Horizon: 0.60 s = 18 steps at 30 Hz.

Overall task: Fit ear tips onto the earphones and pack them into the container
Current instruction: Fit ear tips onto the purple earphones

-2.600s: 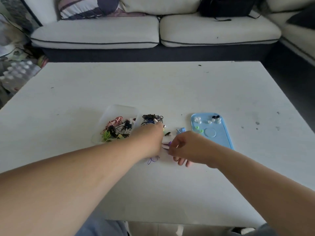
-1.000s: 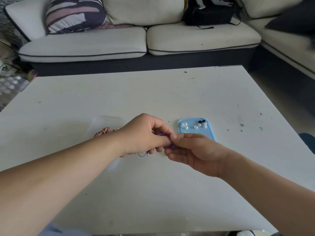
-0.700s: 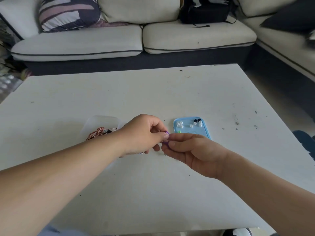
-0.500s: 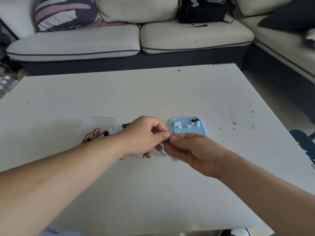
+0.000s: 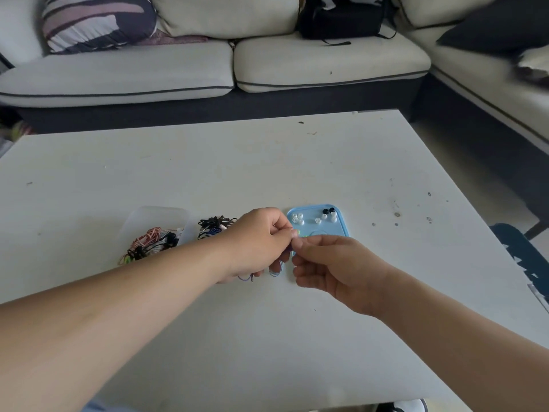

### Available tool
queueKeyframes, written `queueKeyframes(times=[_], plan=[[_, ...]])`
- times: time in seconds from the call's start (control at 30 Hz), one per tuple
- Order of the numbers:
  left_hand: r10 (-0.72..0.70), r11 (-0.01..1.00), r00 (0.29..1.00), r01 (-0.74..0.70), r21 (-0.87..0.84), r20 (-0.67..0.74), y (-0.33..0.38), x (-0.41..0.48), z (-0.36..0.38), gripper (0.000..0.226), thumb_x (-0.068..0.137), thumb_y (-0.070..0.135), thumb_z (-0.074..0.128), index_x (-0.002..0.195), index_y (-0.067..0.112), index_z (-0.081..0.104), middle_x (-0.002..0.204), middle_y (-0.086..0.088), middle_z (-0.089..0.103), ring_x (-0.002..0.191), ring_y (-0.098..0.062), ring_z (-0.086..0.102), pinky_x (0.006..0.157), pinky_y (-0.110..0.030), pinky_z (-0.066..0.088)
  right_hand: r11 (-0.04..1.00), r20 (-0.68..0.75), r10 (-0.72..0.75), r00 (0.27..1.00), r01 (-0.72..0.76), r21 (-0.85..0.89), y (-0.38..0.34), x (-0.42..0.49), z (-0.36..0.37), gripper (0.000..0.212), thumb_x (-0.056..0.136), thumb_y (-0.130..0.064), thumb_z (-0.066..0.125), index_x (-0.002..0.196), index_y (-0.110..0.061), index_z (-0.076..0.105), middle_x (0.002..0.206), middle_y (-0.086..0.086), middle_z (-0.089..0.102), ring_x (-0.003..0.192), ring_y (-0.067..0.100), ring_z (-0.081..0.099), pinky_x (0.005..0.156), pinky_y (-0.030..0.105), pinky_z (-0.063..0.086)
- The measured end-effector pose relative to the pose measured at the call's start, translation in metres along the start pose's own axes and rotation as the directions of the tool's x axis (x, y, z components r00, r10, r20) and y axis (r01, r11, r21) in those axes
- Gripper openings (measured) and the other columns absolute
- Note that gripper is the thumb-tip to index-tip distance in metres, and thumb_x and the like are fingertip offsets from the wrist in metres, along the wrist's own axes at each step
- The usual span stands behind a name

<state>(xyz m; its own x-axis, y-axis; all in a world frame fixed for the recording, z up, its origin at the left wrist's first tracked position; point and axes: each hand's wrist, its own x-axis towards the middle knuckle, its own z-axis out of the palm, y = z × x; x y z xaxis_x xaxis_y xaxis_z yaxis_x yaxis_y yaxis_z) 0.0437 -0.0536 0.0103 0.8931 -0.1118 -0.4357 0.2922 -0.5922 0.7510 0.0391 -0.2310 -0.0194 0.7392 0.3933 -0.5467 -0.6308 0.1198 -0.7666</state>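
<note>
Mid-task view. My left hand (image 5: pixel 261 242) and right hand (image 5: pixel 329 263) meet fingertip to fingertip just above the bench (image 5: pixel 297 337), both pinching a purple earphone (image 5: pixel 286 249). Whether a tip is seated on it I cannot tell. Its cord (image 5: pixel 274 272) loops beneath. Done, I judge: several sets (image 5: pixel 148 245) lie in the clear container (image 5: pixel 160 211). Left to do: this piece, the dark bundle (image 5: pixel 214 226) beside the container, and loose tips (image 5: pixel 298 219) on the blue tray (image 5: pixel 341 230). Room is ample — bench edges lie well apart from both hands, with the tray just behind the right one.
</note>
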Motion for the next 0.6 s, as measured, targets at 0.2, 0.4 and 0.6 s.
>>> queueKeyframes(times=[0.2,0.4,0.6], plan=[[-0.041,0.999,0.999,0.041,-0.027,-0.027,0.009,0.008,0.011,0.018,0.104,0.035,0.055,0.101,0.019,0.062,0.074,0.007,0.068,0.039,-0.006,0.051,0.042,-0.016,0.031,0.869,-0.481,-0.295,0.825,0.022,-0.494,-0.014,0.029,-0.048,0.012,0.086,-0.010,0.070,0.086,0.002,0.072,0.069,0.013,0.069,0.059,0.023,0.065,0.070,0.047,0.063],[-0.006,1.000,0.999,0.005,-0.029,-0.045,0.008,0.015,0.012,0.016,0.102,0.031,0.058,0.095,0.018,0.065,0.074,0.005,0.070,0.056,-0.013,0.062,0.048,-0.023,0.040,0.727,-0.516,-0.459,0.723,-0.027,-0.686,-0.017,0.062,-0.068,0.010,0.087,-0.019,0.065,0.082,-0.014,0.071,0.079,0.004,0.071,0.070,0.023,0.060,0.065,0.033,0.053],[-0.017,0.999,0.998,0.014,-0.052,-0.056,0.004,0.012,0.005,0.015,0.101,0.031,0.060,0.095,0.018,0.066,0.078,0.000,0.073,0.059,-0.015,0.062,0.060,-0.038,0.041,0.662,-0.479,-0.482,0.734,-0.053,-0.748,-0.015,0.080,-0.063,0.011,0.088,-0.022,0.067,0.081,-0.015,0.070,0.072,0.003,0.068,0.061,0.022,0.057,0.056,0.028,0.046]])
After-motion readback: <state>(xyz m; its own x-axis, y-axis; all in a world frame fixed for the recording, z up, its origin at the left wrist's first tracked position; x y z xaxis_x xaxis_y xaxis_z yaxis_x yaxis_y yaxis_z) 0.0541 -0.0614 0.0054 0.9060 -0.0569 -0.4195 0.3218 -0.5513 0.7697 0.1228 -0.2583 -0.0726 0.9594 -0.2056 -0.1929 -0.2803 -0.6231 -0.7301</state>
